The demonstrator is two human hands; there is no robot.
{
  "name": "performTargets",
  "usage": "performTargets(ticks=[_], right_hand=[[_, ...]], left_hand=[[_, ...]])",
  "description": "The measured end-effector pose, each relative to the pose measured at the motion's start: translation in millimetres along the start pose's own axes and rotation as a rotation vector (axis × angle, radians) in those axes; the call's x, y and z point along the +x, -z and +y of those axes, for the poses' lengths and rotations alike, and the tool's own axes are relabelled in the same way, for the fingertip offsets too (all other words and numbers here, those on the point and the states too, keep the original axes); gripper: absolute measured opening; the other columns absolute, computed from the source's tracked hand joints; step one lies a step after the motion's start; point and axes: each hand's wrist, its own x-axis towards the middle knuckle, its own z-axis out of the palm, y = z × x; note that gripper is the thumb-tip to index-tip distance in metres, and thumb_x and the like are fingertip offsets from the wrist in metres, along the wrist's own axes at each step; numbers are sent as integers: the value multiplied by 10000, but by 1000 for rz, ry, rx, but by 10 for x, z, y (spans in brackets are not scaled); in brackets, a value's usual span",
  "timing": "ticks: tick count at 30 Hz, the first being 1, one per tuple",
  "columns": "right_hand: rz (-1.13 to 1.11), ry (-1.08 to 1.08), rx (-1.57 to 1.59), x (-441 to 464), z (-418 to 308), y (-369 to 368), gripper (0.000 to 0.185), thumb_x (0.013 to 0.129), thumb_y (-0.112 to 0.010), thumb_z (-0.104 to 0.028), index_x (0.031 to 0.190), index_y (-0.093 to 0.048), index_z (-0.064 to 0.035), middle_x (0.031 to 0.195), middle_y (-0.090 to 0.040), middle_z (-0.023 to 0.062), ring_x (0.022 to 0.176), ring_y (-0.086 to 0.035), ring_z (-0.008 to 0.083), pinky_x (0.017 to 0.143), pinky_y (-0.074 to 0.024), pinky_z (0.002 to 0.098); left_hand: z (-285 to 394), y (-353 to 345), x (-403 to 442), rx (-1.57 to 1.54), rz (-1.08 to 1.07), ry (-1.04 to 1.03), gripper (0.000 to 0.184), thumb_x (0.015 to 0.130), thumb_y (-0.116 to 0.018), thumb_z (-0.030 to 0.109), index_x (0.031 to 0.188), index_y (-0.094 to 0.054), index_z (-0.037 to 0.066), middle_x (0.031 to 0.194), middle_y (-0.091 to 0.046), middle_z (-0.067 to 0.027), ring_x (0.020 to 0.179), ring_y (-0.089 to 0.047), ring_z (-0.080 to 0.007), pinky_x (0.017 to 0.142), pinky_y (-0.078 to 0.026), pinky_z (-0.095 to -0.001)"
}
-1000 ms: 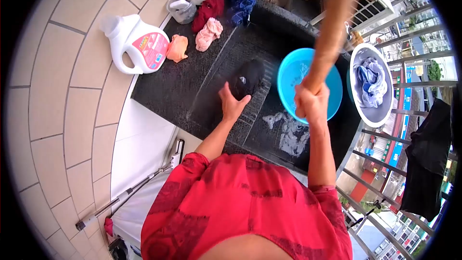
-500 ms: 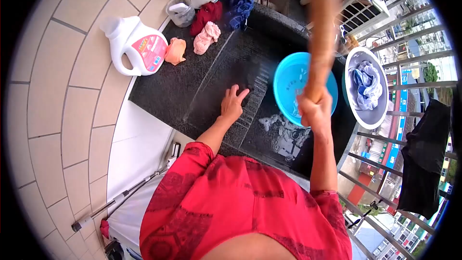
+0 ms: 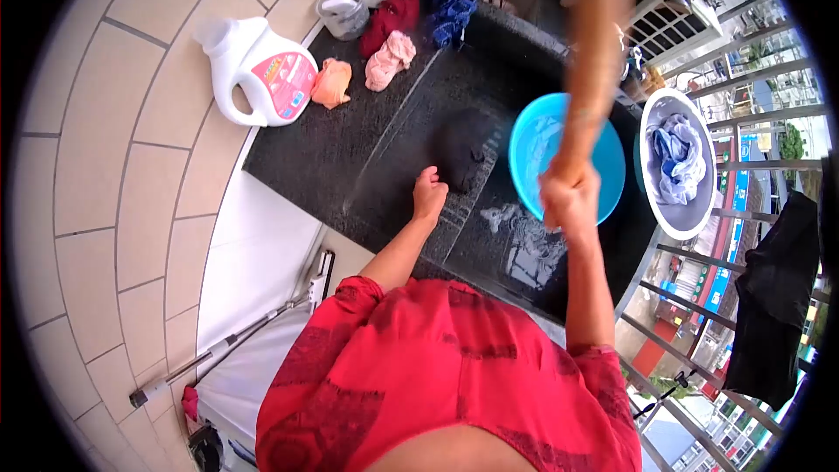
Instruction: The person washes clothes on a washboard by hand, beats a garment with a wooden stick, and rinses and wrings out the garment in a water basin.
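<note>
My right hand (image 3: 570, 197) is wrapped round the narrow end of a wooden laundry bat (image 3: 594, 52), raised toward the camera with its far end blurred and cut off by the frame. My left hand (image 3: 428, 195) has curled fingers and rests beside a bunched dark cloth (image 3: 463, 150) on the ridged part of the black stone sink (image 3: 384, 179). Whether those fingers pinch any of the cloth does not show. Behind my right hand, a blue basin (image 3: 529, 135) holding water sits in the sink.
At right, a white basin (image 3: 651, 135) holds blue-and-white cloth. A detergent bottle (image 3: 232, 79), orange cloth (image 3: 331, 84), pink cloth (image 3: 390, 61), red cloth (image 3: 389, 24) and blue cloth (image 3: 452, 13) lie along the back left. Railings (image 3: 769, 114) and a black cloth (image 3: 773, 301) stand at right.
My left hand's fingers have gone from spread to curled. More of the dark cloth now shows, bunched on the ridges. The bat stays raised; the whole view has shifted slightly.
</note>
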Motion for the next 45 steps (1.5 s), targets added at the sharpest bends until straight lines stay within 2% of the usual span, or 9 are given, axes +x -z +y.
performTargets(ticks=[5,6,11,18,21,24,34,37,45], right_hand=[[321,358,-411,-197,2093,-148,428,634,-652,-78,1032,-558,47,857,-600,121,860,-592,295,825,-468,378],[4,-179,-527,-435,2453,-128,558,609,-666,-87,1124,-521,75,881,-602,147,927,-574,343,920,-425,397],[-179,-496,-351,-125,960,11,212,690,-638,-60,859,-536,19,556,-502,31,397,-457,120,355,-350,294],[210,54,-54,49,-10,4,207,678,-630,-40,855,-530,1,636,-556,37,480,-526,128,430,-417,276],[219,398,-502,-323,2019,-139,261,655,-638,-51,887,-549,29,644,-575,80,520,-566,210,488,-466,344],[-256,-470,-504,-376,1927,-83,301,633,-649,-71,897,-554,40,632,-576,114,519,-579,229,486,-480,375],[134,192,-249,-424,862,-166,359,675,-652,-80,996,-521,15,754,-573,58,717,-550,137,655,-457,286],[-240,-337,-828,-799,1968,63,369,632,-648,-106,942,-517,45,868,-595,328,932,-555,479,796,-467,473],[-81,-176,-124,-278,5,110,231,675,-652,-67,856,-521,-8,579,-507,41,396,-456,121,325,-330,271]], left_hand=[[193,-176,-99,254,110,-59,780,650,-704,264,1291,-376,-35,1119,-526,-241,1008,-539,-378,893,-431,-429],[364,-239,-123,398,135,-47,790,644,-712,278,1285,-371,-33,1140,-520,-251,1050,-526,-391,919,-423,-431],[434,-221,350,229,194,-78,555,599,-684,180,1094,-542,-25,1076,-571,-223,1032,-547,-357,877,-443,-410],[365,59,80,622,-88,-733,415,665,-570,-36,1066,-604,64,932,-486,-120,859,-539,-324,742,-456,-402],[292,-97,-10,335,-34,-622,399,643,-537,-81,1018,-592,43,900,-490,-97,763,-535,-240,698,-460,-335],[208,-124,-18,80,222,-391,356,666,-485,-89,994,-547,35,863,-518,-125,733,-530,-246,695,-457,-340],[21,56,-40,-247,376,-99,423,743,-486,-52,1153,-505,49,983,-492,-71,908,-484,-163,839,-408,-272],[67,83,51,-261,512,-133,439,763,-489,-34,1193,-472,54,1011,-465,-72,947,-457,-168,874,-384,-283],[438,-166,172,474,133,-100,594,747,-627,248,1241,-426,-13,1200,-484,-244,1133,-472,-354,942,-391,-431]])
